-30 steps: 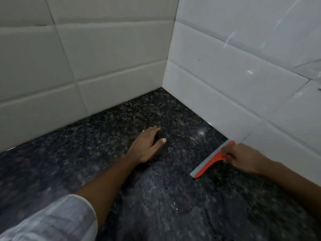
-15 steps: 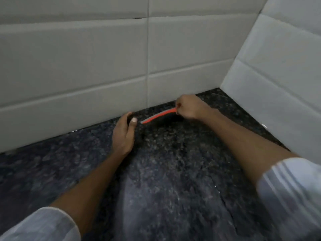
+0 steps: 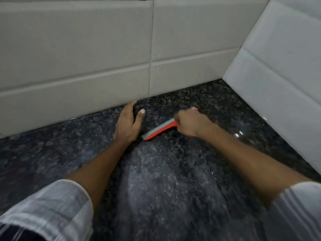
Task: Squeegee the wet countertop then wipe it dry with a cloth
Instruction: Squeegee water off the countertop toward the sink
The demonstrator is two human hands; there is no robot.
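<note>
An orange squeegee [image 3: 159, 130] with a grey blade lies edge-down on the dark speckled countertop [image 3: 165, 188], a short way out from the back wall. My right hand [image 3: 191, 123] is closed around its handle. My left hand [image 3: 128, 123] rests flat on the stone just left of the blade, fingers spread, its fingertips near the wall. A duller, smeared patch of the countertop runs from the blade toward me, with thin water lines along its right side. No cloth is in view.
A beige tiled wall [image 3: 78, 58] runs along the back of the counter. A white tiled side wall [image 3: 281, 70] closes the right side and meets it in a corner. Striped shirt sleeves cover both upper arms.
One second ago the squeegee was at the right wall. Half a second ago it stood against the back wall. Now it has come toward me, with its left end swung nearer. My left hand stays planted.
</note>
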